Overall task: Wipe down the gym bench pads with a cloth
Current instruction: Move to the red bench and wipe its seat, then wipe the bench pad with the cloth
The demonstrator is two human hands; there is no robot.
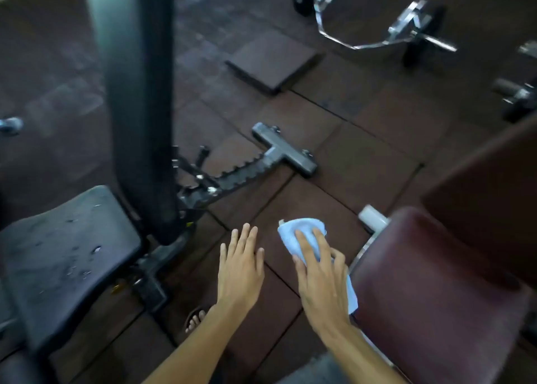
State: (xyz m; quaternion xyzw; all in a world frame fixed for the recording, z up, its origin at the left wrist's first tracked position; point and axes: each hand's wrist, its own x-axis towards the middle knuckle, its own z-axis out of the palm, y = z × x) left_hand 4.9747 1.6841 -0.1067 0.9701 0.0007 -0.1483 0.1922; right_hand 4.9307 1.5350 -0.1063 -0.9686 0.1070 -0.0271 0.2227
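Holding a light blue cloth (302, 238), our right hand (321, 279) closes its fingers over the bunched fabric, which sticks out beyond the fingertips and hangs below the palm near the wrist. The cloth is in the air above the floor (363, 157), just beside the left edge of the maroon bench pad (436, 302); we cannot tell whether it touches that pad. Our left hand (239, 270) is spread flat, fingers extended and slightly apart, palm down; it holds nothing and touches nothing we can see.

We count two hands and one cloth. We count three padded surfaces: the maroon seat pad at lower right, a second maroon pad (491, 197) rising behind it at an angle, and one black seat pad (66, 261) at lower left, marked with scattered pale spots or droplets. One black upright post (139, 107) stands just beside the black pad. One notched steel rail (247, 170) ends in a T-shaped foot on the floor between the two benches. One loose rubber tile (271, 61) lies on the floor tiles farther back. One curl bar (377, 23) with dark plates lies at upper right. Toes of one bare foot (195, 321) show under our left forearm.
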